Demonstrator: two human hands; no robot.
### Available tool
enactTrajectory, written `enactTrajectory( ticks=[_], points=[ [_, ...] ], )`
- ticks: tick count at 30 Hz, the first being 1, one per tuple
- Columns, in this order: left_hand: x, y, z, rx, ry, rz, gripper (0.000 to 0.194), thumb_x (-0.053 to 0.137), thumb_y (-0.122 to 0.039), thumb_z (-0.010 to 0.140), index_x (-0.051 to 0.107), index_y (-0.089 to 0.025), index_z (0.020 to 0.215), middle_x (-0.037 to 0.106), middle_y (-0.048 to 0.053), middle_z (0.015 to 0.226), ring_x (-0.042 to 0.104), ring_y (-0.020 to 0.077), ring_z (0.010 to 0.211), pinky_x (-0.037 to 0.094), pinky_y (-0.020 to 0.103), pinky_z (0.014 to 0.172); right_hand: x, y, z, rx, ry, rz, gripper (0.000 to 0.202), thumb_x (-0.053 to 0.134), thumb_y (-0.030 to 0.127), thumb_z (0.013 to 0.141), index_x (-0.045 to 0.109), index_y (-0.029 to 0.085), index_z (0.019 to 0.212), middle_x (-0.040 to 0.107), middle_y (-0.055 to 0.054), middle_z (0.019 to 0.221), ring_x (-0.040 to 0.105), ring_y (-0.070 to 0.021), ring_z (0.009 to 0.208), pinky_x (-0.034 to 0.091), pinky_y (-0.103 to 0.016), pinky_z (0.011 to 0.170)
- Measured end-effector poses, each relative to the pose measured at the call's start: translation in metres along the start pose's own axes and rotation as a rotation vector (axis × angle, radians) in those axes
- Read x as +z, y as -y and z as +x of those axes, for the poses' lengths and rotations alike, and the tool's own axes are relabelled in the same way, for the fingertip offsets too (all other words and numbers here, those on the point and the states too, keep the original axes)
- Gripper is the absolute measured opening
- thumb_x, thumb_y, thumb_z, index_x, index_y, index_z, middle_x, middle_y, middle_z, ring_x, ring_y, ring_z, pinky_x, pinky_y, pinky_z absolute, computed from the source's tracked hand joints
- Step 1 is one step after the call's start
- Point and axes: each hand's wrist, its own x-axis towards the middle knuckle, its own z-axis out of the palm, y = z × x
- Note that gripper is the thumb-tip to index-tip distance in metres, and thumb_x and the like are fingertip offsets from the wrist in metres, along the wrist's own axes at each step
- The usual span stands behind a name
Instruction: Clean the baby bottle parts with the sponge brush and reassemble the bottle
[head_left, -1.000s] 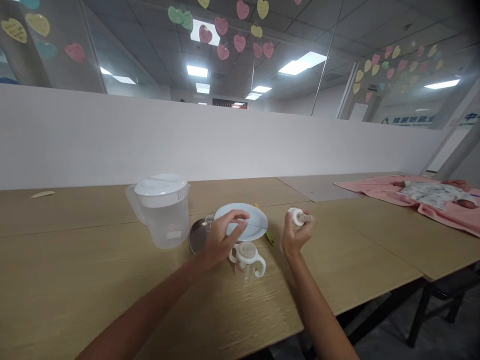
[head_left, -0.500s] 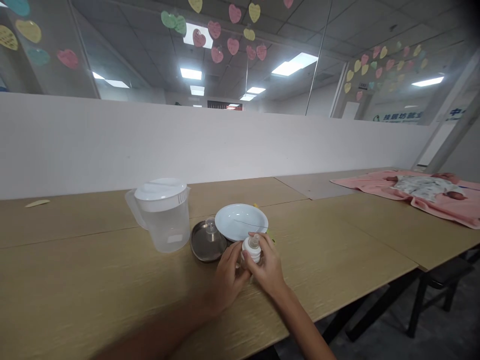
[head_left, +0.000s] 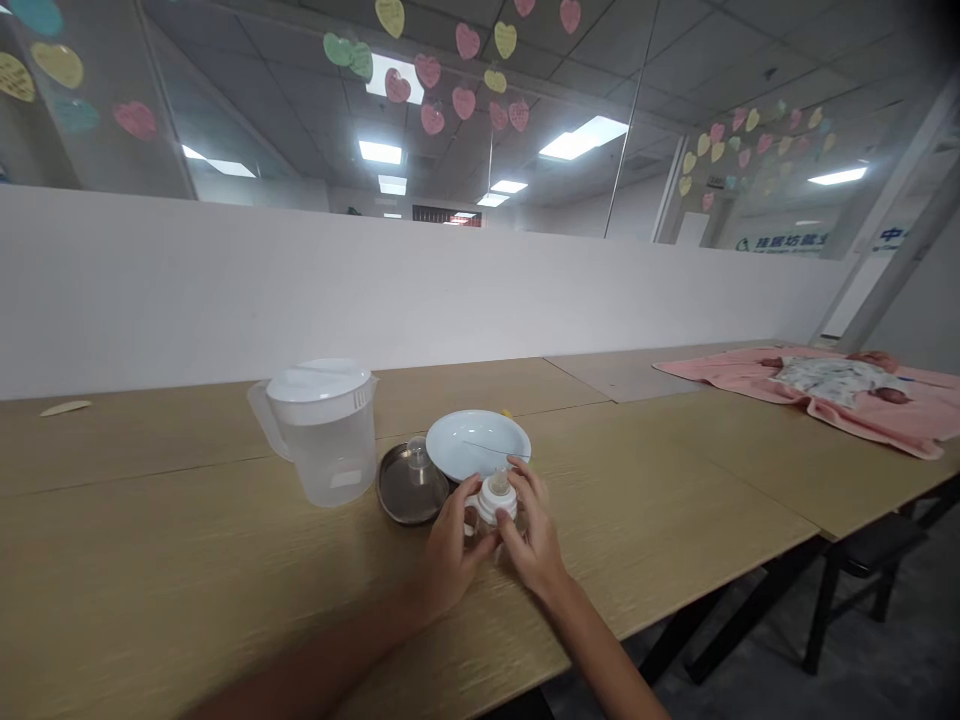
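Note:
A baby bottle point(head_left: 495, 500) with a white collar, a pale teat and side handles stands between my hands, above the front part of the table. My left hand point(head_left: 454, 545) is closed round the bottle's left side, by a handle. On the other side, my right hand point(head_left: 534, 535) has its fingers bent round the collar, thumb on the front. Fingers hide most of the clear lower body. Just behind is a white bowl point(head_left: 450, 440) with a thin, dark line across it. A clear cap point(head_left: 418, 453) rests on the dark metal tray point(head_left: 409, 500) to the left.
A lidded plastic pitcher point(head_left: 334, 450) stands left of the tray. Far right, a baby-like figure point(head_left: 836, 378) in patterned clothing lies on a pink blanket point(head_left: 870, 425). A white partition point(head_left: 435, 290) runs along the table's back; a dark stool point(head_left: 870, 550) is at the right.
My right fingers have shifted round the collar, and the handle on the bottle's left now shows more clearly. Both hands keep hold; the view has moved slightly.

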Motion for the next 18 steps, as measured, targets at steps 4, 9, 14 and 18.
enactTrajectory(
  ticks=[4,9,14,18],
  points=[
    [0.0,-0.005,0.001,-0.011,0.037,-0.046,0.049,0.061,-0.032,0.083,0.043,-0.021,0.127,0.053,0.011,0.128,0.052,0.0243,0.114,0.043,0.039,0.095,-0.003,0.0,-0.001,0.013,0.002,0.049,0.035,0.037,0.034,0.092,0.054,0.022,0.12,0.049,-0.011,0.127,0.046,-0.0253,0.118,0.039,-0.044,0.097],
    [0.001,-0.002,0.0,-0.015,-0.009,-0.07,0.051,0.063,-0.033,0.081,0.041,-0.021,0.125,0.051,0.011,0.127,0.05,0.0251,0.116,0.044,0.039,0.093,-0.007,0.002,-0.002,-0.088,-0.13,0.014,0.033,0.036,0.027,0.092,0.06,0.022,0.114,0.062,-0.008,0.101,0.055,-0.0227,0.096,0.041,-0.041,0.083],
    [0.003,0.0,0.0,-0.037,-0.052,-0.07,0.047,0.065,-0.034,0.079,0.044,-0.019,0.118,0.055,0.011,0.119,0.054,0.0237,0.108,0.046,0.036,0.087,-0.011,0.008,-0.002,-0.257,-0.244,-0.043,0.029,0.041,0.015,0.086,0.066,0.022,0.099,0.062,-0.005,0.082,0.056,-0.0189,0.078,0.041,-0.039,0.077],
    [0.0,-0.006,0.002,-0.041,-0.002,-0.089,0.039,0.063,-0.031,0.08,0.049,-0.02,0.114,0.059,0.008,0.113,0.057,0.0219,0.101,0.045,0.035,0.086,-0.01,0.014,0.0,-0.332,-0.251,-0.04,0.028,0.046,0.011,0.082,0.066,0.021,0.097,0.061,-0.007,0.088,0.058,-0.0201,0.084,0.045,-0.04,0.076]
  ],
)
